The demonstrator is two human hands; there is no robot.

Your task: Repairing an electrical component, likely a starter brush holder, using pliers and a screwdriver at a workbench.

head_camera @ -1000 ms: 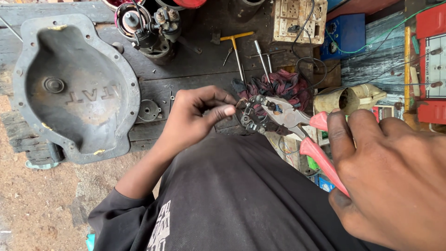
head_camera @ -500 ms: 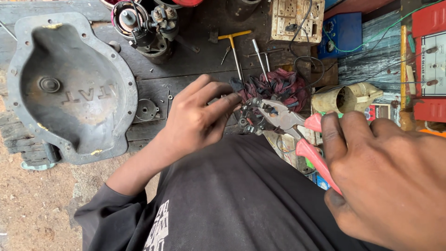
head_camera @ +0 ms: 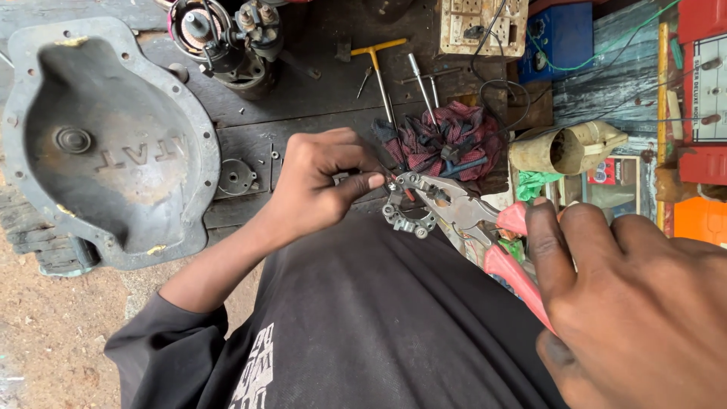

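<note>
Beside the right hand (head_camera: 644, 303), steel pliers with pink-red handles (head_camera: 515, 265); beyond the left hand (head_camera: 318, 185), a red-and-dark checked cloth (head_camera: 454, 136); left of it, a dull grey cast-metal cover (head_camera: 106, 144).

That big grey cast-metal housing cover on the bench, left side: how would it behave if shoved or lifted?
The large grey cast-metal housing cover looks thick-walled and rigid, so probably heavy for its size and stiff. It lies hollow side up, overhanging the dark wooden bench edge, so a push might tip it off. Its rough, grimy surface likely grips rather than slips.
</note>
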